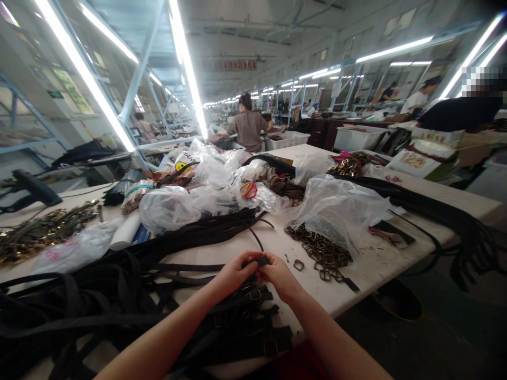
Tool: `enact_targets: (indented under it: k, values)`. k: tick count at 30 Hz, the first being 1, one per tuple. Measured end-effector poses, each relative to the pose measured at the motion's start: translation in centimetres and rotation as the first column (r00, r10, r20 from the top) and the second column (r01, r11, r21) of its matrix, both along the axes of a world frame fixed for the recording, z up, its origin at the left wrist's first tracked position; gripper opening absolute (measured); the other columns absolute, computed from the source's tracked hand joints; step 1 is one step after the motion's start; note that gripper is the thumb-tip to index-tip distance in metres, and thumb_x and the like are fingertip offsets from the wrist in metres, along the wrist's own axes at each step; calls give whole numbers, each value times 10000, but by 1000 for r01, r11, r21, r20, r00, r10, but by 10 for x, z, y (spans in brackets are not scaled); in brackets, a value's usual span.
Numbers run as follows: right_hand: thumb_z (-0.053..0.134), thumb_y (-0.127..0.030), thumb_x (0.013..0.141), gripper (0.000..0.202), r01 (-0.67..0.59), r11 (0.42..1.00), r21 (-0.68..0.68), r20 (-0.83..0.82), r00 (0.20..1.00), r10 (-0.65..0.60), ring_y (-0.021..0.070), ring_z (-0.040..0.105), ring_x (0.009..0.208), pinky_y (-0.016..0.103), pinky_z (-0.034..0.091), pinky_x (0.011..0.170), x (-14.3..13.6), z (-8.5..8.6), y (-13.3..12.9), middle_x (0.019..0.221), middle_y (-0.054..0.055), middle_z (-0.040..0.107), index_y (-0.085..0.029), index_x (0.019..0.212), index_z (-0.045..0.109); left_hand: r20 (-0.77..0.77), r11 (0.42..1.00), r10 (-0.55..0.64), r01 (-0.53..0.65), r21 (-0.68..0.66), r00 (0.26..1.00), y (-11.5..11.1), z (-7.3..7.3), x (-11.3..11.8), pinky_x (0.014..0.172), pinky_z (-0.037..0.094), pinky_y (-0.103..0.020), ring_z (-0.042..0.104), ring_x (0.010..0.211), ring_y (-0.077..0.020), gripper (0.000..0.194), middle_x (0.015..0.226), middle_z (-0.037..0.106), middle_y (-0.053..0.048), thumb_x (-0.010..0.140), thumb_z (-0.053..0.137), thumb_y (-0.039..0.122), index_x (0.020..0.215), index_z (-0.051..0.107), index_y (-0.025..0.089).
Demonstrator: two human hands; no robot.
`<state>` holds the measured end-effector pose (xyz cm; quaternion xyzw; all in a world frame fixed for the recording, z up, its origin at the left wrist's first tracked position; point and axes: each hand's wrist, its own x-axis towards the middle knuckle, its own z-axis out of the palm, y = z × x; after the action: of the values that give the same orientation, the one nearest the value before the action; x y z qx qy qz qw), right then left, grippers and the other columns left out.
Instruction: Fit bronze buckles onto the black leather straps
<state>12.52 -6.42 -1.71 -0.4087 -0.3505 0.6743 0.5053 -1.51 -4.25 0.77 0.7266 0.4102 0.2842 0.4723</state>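
Note:
My left hand (238, 269) and my right hand (276, 272) meet over the near part of the table. Between them the fingers of both pinch a black strap (262, 260), whose end shows at the fingertips. Several black straps fitted with metal buckles (255, 295) lie just below my hands. Long black straps (130, 279) spread across the table on the left. To the right of my right hand is a loose buckle (298, 265), beside a pile of bronze-coloured buckles (320, 248) spilling from a clear plastic bag (336, 206).
Plastic bags (170, 208) and red-orange scissors (249, 190) lie farther back on the table (447, 203). More black straps (420, 200) hang over its right edge. Metal fittings (51, 227) are heaped at left. People (247, 126) work beyond.

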Motion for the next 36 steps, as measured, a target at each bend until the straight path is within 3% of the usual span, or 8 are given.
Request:
enact_targets:
  k: [2,6,11,15,19,24,29,36]
  values:
    - [680,-265,583,311,2,1000,-16,-20,1000,-2,55,487,523,181,408,509,0,0,2,685,-16,570,-147,853,583,-8,995,42,-41,93,999,1,-2,-1,797,394,-272,535,841,-155,226,895,611,-29,770,496,264,956,597,184]
    - [695,-243,559,336,11,998,-58,-54,998,-14,58,507,546,200,430,561,1,-1,4,717,-22,567,-158,859,569,1,970,137,-134,204,991,4,-2,-3,779,398,-257,519,840,-153,156,895,565,-40,737,539,299,762,615,164]
    - [641,-346,636,279,30,998,55,66,997,-34,81,527,559,222,442,563,-3,-4,9,718,-4,578,-152,817,556,33,990,133,-134,50,991,6,3,-7,680,406,-234,500,720,-131,227,772,570,-20,768,483,360,779,566,150]
    - [616,-346,653,267,50,995,81,128,990,-60,92,533,569,231,454,561,-7,-3,14,724,-1,583,-159,833,553,47,989,133,-136,63,990,7,7,-10,621,389,-217,469,662,-114,206,702,536,1,772,477,350,762,533,152]
    - [605,-323,647,230,70,992,109,161,983,-87,95,526,560,237,459,556,-12,-3,15,693,-13,571,-160,801,555,-13,977,203,-201,73,979,10,4,-10,542,356,-202,423,570,-92,216,609,461,36,780,447,369,735,486,161]
    - [596,-278,631,181,80,995,53,175,981,-88,98,534,547,237,461,548,-19,-12,17,642,-23,561,-155,756,554,-139,944,283,-250,217,949,12,-4,-7,539,337,-212,432,568,-100,113,614,483,37,744,471,280,763,491,171]
    - [609,-219,593,143,23,998,-64,140,990,-14,84,535,519,238,470,557,-21,-21,20,612,-28,558,-150,694,534,-252,926,306,-226,303,918,11,-9,-9,523,300,-224,418,568,-109,152,596,479,30,739,460,301,661,484,173]
    - [621,-267,606,162,28,998,-48,169,985,-19,88,543,513,239,472,557,-24,-24,23,573,-35,545,-156,648,511,-403,882,353,-157,444,844,11,-4,-16,551,291,-237,403,598,-119,89,637,418,26,677,467,173,594,437,183]
